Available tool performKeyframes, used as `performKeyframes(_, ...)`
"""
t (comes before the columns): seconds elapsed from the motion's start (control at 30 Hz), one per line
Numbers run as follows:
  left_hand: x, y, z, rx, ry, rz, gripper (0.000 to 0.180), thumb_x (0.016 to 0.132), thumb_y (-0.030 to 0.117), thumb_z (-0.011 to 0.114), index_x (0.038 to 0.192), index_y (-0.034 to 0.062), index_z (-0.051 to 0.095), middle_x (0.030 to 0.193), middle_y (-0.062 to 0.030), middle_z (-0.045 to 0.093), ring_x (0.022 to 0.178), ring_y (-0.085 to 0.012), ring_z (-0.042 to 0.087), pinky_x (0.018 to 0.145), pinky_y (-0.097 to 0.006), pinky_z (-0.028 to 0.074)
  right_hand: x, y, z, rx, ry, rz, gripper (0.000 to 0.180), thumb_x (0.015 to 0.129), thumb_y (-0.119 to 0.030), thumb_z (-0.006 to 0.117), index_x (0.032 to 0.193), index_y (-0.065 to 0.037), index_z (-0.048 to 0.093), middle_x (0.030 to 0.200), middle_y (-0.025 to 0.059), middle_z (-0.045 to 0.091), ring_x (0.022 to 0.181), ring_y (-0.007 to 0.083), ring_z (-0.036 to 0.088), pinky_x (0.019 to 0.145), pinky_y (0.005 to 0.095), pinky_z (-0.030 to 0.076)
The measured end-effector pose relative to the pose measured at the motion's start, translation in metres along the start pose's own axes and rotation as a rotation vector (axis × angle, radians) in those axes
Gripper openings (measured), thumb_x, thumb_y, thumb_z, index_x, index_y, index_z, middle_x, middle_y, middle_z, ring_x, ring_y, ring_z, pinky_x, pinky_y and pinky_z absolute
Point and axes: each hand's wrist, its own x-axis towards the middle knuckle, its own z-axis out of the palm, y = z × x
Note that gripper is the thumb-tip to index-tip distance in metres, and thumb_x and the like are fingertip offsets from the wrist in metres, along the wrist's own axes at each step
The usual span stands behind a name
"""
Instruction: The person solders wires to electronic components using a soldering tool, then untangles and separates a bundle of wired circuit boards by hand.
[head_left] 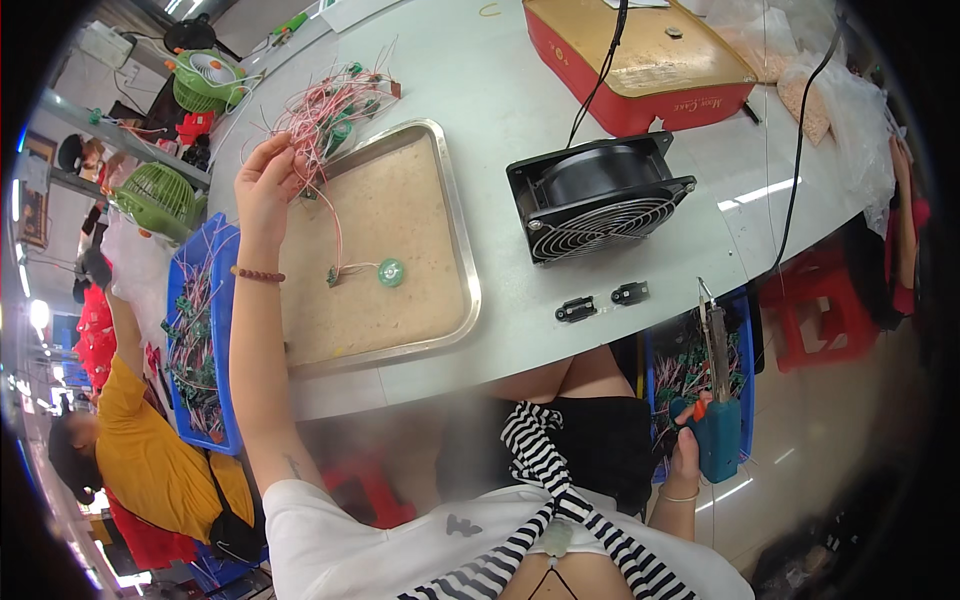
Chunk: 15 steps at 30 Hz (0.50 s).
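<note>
My left hand [268, 185] reaches over the far left of the tray, its fingers pinched at the edge of a tangled heap of pink and white wires [322, 112]. Small green parts show among those wires. In my right hand [684, 458], low at the right past the table's edge, is a teal soldering gun [719, 435] with an orange trigger, its tip pointing up. On the metal tray [462, 255], with its tan bottom, lies a small round green part [390, 272] joined by wires to a tiny board [333, 276].
A black cooling fan [600, 195] stands right of the tray, with two small black parts [575, 309] before it. Behind is a red tin box [640, 70]. Blue bins [232, 400] of wired parts flank the table. A person in yellow [165, 450] is at left.
</note>
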Motion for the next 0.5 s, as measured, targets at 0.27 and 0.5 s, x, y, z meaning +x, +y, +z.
performKeyframes(0.27,-0.0028,0.0017,0.0008,0.059,0.006,0.024,0.016,0.09,0.002,0.061,0.106,0.0009,0.062,0.09,-0.0043,0.066,0.076,-0.0107,0.067,0.068,-0.023,0.056,0.0004,0.0003,-0.0019,-0.05,-0.038,-0.028,0.047,0.077,-0.028,0.071,0.108,0.006,0.058,0.093,0.0107,0.056,0.067,0.0164,0.057,0.062,0.0279,0.045)
performKeyframes(0.5,0.0014,-0.0049,-0.0073,0.119,-0.077,0.066,0.014,0.092,0.004,0.061,0.105,0.0012,0.061,0.092,-0.0062,0.067,0.078,-0.0124,0.068,0.07,-0.024,0.056,0.0001,-0.001,0.0011,-0.019,-0.015,-0.023,0.046,0.077,-0.027,0.071,0.108,0.005,0.059,0.093,0.0104,0.056,0.067,0.0164,0.057,0.062,0.0281,0.045)
